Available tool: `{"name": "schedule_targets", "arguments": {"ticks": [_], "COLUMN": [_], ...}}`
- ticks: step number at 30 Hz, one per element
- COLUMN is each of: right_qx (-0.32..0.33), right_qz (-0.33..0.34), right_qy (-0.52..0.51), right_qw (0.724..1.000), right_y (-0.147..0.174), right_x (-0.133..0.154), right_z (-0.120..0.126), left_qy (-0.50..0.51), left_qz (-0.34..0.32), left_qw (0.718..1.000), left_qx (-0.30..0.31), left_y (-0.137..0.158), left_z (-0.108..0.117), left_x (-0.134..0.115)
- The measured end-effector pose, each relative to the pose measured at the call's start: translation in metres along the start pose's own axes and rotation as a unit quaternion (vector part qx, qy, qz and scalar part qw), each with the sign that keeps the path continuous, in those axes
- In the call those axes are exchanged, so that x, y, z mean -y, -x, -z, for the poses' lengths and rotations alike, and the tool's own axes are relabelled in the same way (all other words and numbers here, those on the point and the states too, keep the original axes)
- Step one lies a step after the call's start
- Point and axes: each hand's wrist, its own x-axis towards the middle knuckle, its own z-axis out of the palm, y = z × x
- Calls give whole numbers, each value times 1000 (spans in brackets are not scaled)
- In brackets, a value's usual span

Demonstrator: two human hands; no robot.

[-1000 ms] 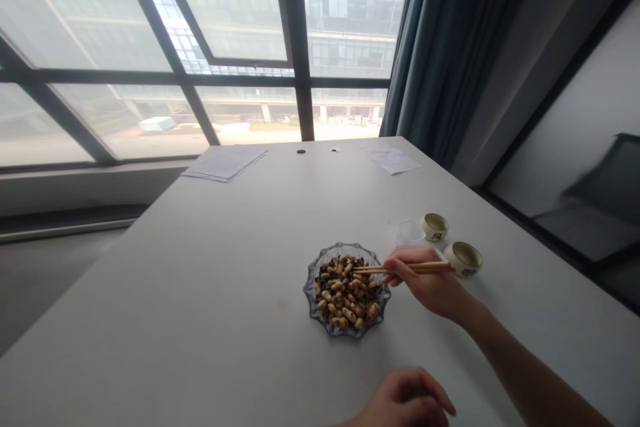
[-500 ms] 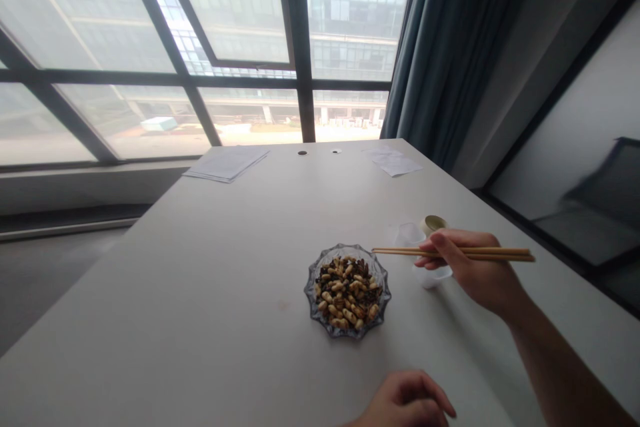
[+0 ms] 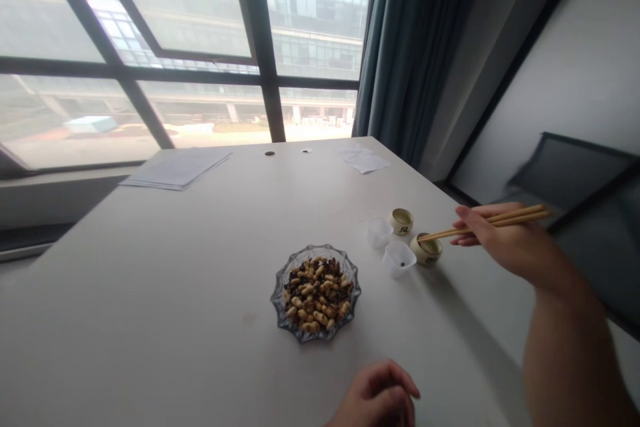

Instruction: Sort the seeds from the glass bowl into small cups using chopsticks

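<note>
My right hand (image 3: 500, 237) is closed around a pair of wooden chopsticks (image 3: 520, 216). Their tips are at the mouth of a small cream cup (image 3: 427, 255); whether anything is pinched between them I cannot tell. Beside that cup are a second cream cup (image 3: 401, 222) with a dark mark and two translucent plastic cups. One plastic cup (image 3: 399, 263) contains a small dark bit; the other plastic cup (image 3: 379, 233) stands behind it. Near the bottom edge, my left hand (image 3: 377, 393) has loosely curled fingers, thumb and forefinger apart, holding nothing visible.
A scalloped glass bowl (image 3: 280, 303) on the white table (image 3: 175, 307) holds peanuts (image 3: 317, 303) mixed with dark pieces. Sheets of paper (image 3: 177, 170) lie at the back left, with more paper (image 3: 365, 159) at the back right. Beyond are windows and a blue curtain (image 3: 400, 47).
My right hand has carried the chopsticks right, from near the bowl to the cream cup, uncovering the cups. The view has turned right, so the bowl appears further left.
</note>
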Motion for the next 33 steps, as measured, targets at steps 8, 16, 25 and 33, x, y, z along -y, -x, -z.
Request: {"name": "schedule_targets", "arguments": {"ticks": [8,16,25,33], "right_qx": [92,230,269,266], "right_qz": [-11,-20,1,13], "right_qy": [-10,29,43,39], "right_qw": [996,973,962,963], "right_y": [2,1,0,-3], "right_x": [3,1,-2,-3], "right_z": [-6,-35,-57,-51], "left_qy": [-5,0,-24,-83], "left_qz": [-7,-11,-16,-36], "left_qw": [1000,1000,1000,996], "left_qx": [-1,-6,-4,0], "left_y": [-1,1,2,4], "left_z": [2,4,8,6], "left_x": [0,-1,-3,-2]}}
